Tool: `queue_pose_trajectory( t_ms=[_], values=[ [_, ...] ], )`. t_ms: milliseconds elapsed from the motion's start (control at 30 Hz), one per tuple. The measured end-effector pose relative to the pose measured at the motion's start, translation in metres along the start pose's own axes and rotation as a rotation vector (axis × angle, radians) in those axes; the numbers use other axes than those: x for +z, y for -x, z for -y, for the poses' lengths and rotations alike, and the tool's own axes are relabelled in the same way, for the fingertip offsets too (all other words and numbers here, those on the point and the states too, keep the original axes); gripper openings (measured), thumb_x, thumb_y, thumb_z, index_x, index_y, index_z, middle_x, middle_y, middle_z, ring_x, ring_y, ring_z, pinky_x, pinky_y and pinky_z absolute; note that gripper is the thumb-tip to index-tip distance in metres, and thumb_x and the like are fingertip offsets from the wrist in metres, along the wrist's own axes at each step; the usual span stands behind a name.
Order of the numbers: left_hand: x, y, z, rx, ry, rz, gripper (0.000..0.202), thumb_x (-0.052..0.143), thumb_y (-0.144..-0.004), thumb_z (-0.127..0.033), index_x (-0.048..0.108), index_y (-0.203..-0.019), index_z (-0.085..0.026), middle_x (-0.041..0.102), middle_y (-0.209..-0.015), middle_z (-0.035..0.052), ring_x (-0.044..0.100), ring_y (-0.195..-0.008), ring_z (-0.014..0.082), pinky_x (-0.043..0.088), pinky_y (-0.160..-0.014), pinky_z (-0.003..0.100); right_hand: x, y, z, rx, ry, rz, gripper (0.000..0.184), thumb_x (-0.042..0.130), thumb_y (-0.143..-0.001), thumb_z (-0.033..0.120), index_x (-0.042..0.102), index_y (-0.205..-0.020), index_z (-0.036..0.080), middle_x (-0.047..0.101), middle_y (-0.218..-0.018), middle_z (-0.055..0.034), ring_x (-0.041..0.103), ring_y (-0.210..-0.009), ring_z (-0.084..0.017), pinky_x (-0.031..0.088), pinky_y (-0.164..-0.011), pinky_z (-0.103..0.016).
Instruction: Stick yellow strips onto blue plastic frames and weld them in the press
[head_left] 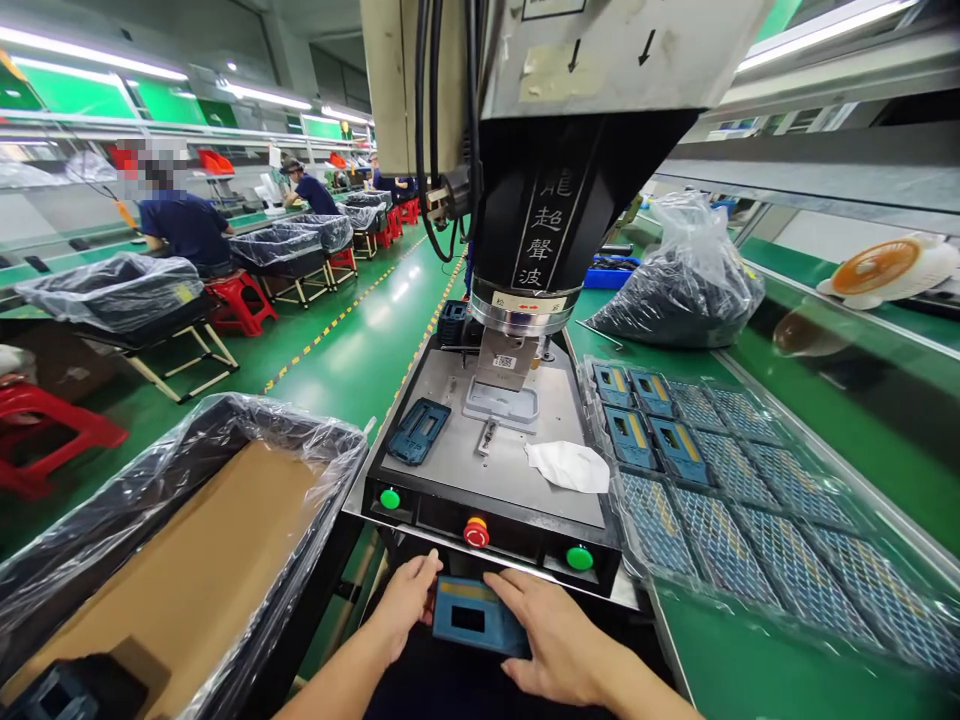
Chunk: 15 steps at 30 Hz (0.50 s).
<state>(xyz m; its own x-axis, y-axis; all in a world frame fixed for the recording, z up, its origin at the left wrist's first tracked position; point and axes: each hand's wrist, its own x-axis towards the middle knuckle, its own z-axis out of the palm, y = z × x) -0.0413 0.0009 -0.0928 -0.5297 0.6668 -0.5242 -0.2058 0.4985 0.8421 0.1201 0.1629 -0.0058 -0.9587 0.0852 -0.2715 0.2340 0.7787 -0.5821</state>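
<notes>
A dark blue plastic cover (pixel 491 638) with a rectangular window and a tan strip is held low in front of the machine. My left hand (pixel 401 605) grips its left edge, with the fingertips partly hidden. Closed around the right end is my right hand (pixel 555 635), its thumb below and fingers on top. Just beyond stands an ultrasonic welding press (pixel 525 230), its metal horn (pixel 506 360) above a pale fixture (pixel 502 402). Another blue plastic part (pixel 420 430) lies on the left of the metal bed, and a white cloth (pixel 568 467) on the right.
The machine's front carries green buttons (pixel 579 558) and a red stop button (pixel 476 532). At right, a clear tray (pixel 637 540) holds several blue covers. A plastic-lined bin (pixel 330 510) at left contains a dark blue part (pixel 56 695). Co-workers (pixel 184 225) sit farther back.
</notes>
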Motion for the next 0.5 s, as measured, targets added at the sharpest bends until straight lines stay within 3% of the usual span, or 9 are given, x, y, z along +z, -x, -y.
queue_pose_trajectory(
  t_ms=[100,200,267,333,400,500],
  values=[
    [-0.002,-0.008,0.009,0.033,-0.194,-0.042,0.062,0.026,-0.082,-0.061,0.053,-0.114,-0.014,0.063,-0.103,0.0106,0.061,-0.089,0.0184,0.046,-0.083,0.034,-0.027,0.017,0.004,0.022,0.028,-0.04,0.085,0.069,-0.057,0.032,0.043,-0.137,0.02,0.05,-0.129,-0.0139,0.049,-0.113,-0.032,0.036,-0.098,-0.04],
    [0.0,-0.012,0.029,0.07,-0.439,-0.056,0.067,0.05,-0.075,-0.047,0.046,-0.125,-0.004,0.042,-0.136,0.0213,0.036,-0.129,0.0278,0.022,-0.109,0.038,-0.054,0.04,0.008,0.028,0.039,-0.08,0.085,0.069,-0.059,0.033,0.04,-0.138,0.021,0.051,-0.127,-0.0123,0.051,-0.111,-0.03,0.038,-0.096,-0.038],
    [0.004,-0.014,0.05,0.059,-0.62,-0.038,0.071,0.055,-0.07,-0.033,0.04,-0.131,0.001,0.021,-0.148,0.0256,0.016,-0.138,0.0341,0.013,-0.111,0.044,-0.07,0.055,0.01,0.05,0.035,-0.143,0.085,0.069,-0.06,0.035,0.04,-0.138,0.022,0.05,-0.128,-0.0111,0.051,-0.112,-0.029,0.037,-0.097,-0.036],
    [0.007,-0.018,0.073,0.119,-1.115,-0.083,0.07,0.049,-0.073,-0.029,0.033,-0.139,-0.016,0.009,-0.155,0.0134,0.004,-0.141,0.0314,0.016,-0.11,0.047,-0.084,0.068,0.005,0.091,0.035,-0.245,0.083,0.069,-0.062,0.036,0.04,-0.138,0.022,0.05,-0.13,-0.0095,0.049,-0.115,-0.028,0.036,-0.099,-0.035],
    [0.01,-0.023,0.092,0.191,-1.344,-0.1,0.068,0.045,-0.077,-0.037,0.029,-0.141,-0.021,0.012,-0.155,0.0128,0.008,-0.141,0.0323,0.019,-0.108,0.047,-0.094,0.08,-0.006,0.151,0.048,-0.365,0.081,0.068,-0.064,0.037,0.04,-0.138,0.022,0.049,-0.131,-0.0084,0.048,-0.116,-0.027,0.035,-0.1,-0.034],
    [0.012,-0.031,0.107,0.221,-1.457,-0.144,0.066,0.043,-0.078,-0.042,0.029,-0.141,-0.025,0.016,-0.154,0.0126,0.015,-0.139,0.034,0.025,-0.104,0.047,-0.107,0.095,-0.036,0.313,0.112,-0.595,0.077,0.065,-0.067,0.038,0.039,-0.138,0.02,0.047,-0.134,-0.009,0.046,-0.119,-0.026,0.033,-0.102,-0.035]
  ],
)
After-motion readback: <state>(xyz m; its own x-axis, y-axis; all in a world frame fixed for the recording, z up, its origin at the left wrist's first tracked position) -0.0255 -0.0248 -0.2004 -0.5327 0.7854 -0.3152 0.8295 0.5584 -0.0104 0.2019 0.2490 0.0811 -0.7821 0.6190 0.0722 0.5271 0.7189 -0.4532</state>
